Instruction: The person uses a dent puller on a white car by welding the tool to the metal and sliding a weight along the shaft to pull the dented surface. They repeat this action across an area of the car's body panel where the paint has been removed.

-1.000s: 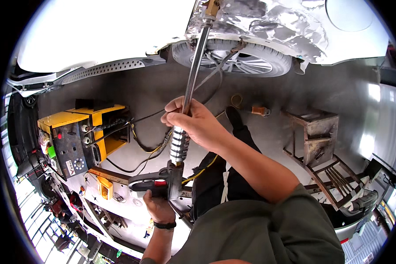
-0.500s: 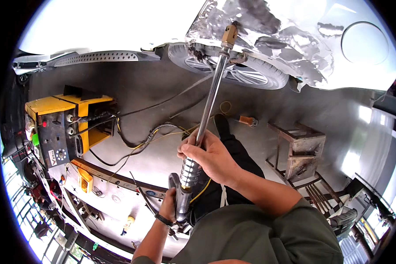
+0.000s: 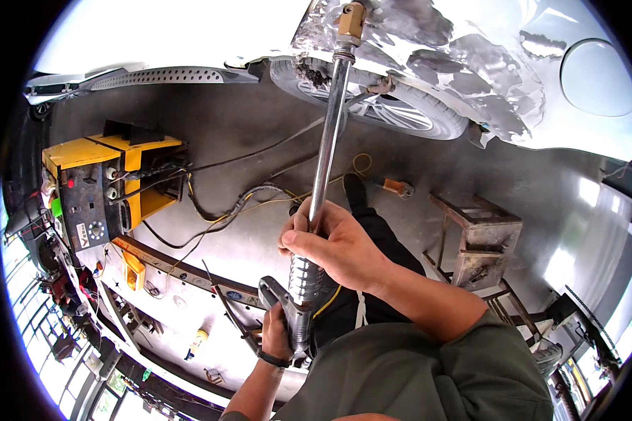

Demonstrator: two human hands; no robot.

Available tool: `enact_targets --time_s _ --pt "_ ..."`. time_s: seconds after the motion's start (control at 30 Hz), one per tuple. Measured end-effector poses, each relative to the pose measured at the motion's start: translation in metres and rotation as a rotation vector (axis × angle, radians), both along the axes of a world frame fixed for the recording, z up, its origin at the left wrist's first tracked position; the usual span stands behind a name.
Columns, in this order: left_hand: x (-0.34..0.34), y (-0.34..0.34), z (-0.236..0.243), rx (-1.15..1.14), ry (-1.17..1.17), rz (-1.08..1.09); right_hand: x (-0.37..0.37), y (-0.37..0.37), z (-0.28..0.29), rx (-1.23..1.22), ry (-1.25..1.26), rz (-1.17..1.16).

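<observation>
The person's right grip point(image 3: 344, 249) is wrapped round that steel rod point(image 3: 328, 140), just above the coiled spring point(image 3: 305, 281). Lower down, the left grip point(image 3: 277, 337) clasps the dark handle point(image 3: 300, 327).

Your right hand point(image 3: 340, 245) was out in front of your body, its fingers curled inward and thumb pointing left. Your right forearm point(image 3: 421, 298) slanted up and leftward from a bent elbow. Your left hand point(image 3: 277, 335) was closed, lower and nearer you, with your left forearm point(image 3: 255, 393) rising steeply behind it.
</observation>
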State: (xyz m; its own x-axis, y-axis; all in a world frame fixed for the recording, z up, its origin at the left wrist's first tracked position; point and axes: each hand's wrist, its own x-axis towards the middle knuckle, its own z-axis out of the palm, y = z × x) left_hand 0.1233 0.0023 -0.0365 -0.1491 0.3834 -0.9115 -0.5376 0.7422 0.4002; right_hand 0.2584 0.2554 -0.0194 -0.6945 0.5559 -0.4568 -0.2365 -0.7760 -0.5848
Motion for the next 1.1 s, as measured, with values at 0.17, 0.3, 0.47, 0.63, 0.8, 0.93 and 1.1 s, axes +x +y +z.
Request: enact_targets --time_s 0.17,0.3,0.47,0.63,0.8,0.93,1.1 --pt "-0.002 -0.014 -0.009 -0.075 0.072 -0.025 -0.001 0.0 -0.002 -0.046 0.034 -0.019" --pt "-0.002 -0.002 -0.003 -0.119 -0.127 0.269 -0.009 0.019 0.007 -0.036 -0.026 -0.035" --pt "-0.015 -0.008 -0.011 -0.106 -0.252 0.368 -0.018 0.073 -0.002 0.038 0.139 -0.141" --pt "-0.03 -0.026 -0.032 -0.073 -0.182 0.285 -0.03 -0.004 -0.006 -0.062 0.094 -0.208" --pt "-0.048 -0.023 -0.03 -0.016 -0.01 0.341 -0.039 0.0 -0.013 0.011 0.041 -0.167" --pt "-0.066 -0.014 -0.012 0.201 0.409 0.501 -0.048 0.033 0.0 0.19 -0.092 -0.2" --pt "-0.109 -0.013 -0.034 0.294 0.439 -0.059 -0.055 0.03 0.0 0.301 -0.135 -0.201"
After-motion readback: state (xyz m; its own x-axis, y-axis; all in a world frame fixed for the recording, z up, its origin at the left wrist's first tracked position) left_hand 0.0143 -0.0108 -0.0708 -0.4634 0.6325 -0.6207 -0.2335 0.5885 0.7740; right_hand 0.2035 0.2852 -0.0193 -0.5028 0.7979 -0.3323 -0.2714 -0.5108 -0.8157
